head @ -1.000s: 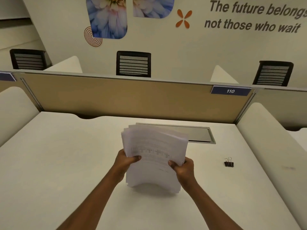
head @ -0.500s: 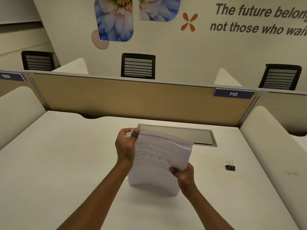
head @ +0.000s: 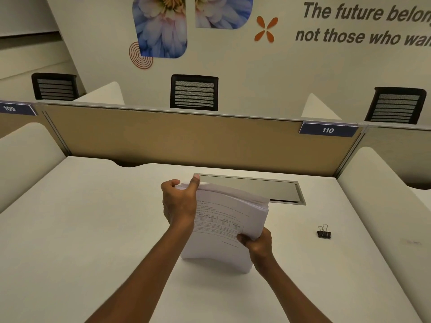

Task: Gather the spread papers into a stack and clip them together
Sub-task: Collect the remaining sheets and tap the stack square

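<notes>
Tightly around the paper stack (head: pixel 231 217): left grip (head: pixel 178 203) at top, right grip (head: pixel 257 242) at side.

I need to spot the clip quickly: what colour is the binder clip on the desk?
Black body with silver wire handles; the binder clip shows best in the head view.

Wall lettering (head: pixel 366 24): "The future belon…", "not those who wa…", cut off at the frame edge
Left partition tag (head: pixel 16 109): 109
Right partition tag (head: pixel 328 130): 110
Papers (head: pixel 224 220): print too small to read
</notes>
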`<state>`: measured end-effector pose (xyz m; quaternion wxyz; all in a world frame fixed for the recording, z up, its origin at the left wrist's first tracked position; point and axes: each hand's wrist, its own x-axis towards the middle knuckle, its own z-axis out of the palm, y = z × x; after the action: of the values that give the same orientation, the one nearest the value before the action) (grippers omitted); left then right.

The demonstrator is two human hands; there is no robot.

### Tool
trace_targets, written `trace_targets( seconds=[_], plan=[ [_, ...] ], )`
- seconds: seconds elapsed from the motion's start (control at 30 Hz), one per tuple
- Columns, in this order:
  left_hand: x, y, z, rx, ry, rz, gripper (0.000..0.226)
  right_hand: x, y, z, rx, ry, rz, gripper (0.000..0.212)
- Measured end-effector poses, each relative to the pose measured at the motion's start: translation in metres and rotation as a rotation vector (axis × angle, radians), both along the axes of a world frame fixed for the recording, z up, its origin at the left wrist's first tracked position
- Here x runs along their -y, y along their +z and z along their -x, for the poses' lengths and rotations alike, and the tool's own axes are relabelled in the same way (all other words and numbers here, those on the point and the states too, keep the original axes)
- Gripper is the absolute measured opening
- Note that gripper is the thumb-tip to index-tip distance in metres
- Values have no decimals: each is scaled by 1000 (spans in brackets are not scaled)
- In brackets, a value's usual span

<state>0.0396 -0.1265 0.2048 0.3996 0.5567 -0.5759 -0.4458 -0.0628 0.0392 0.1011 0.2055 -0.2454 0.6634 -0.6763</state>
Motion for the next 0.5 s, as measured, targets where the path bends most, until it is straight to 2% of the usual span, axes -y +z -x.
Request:
trace_targets(
  seconds=[0.1,0.23,0.5],
  plan=[
    [1,-3,-1,-27,7,9,47,0,0,1,14,4,5,31],
    [0,-1,-2,-40,36,-20,72,2,-1,1,16,24,10,41],
    [-10,13,7,-82,98,-6,67,1,-2,1,4,32,11,42]
  ],
)
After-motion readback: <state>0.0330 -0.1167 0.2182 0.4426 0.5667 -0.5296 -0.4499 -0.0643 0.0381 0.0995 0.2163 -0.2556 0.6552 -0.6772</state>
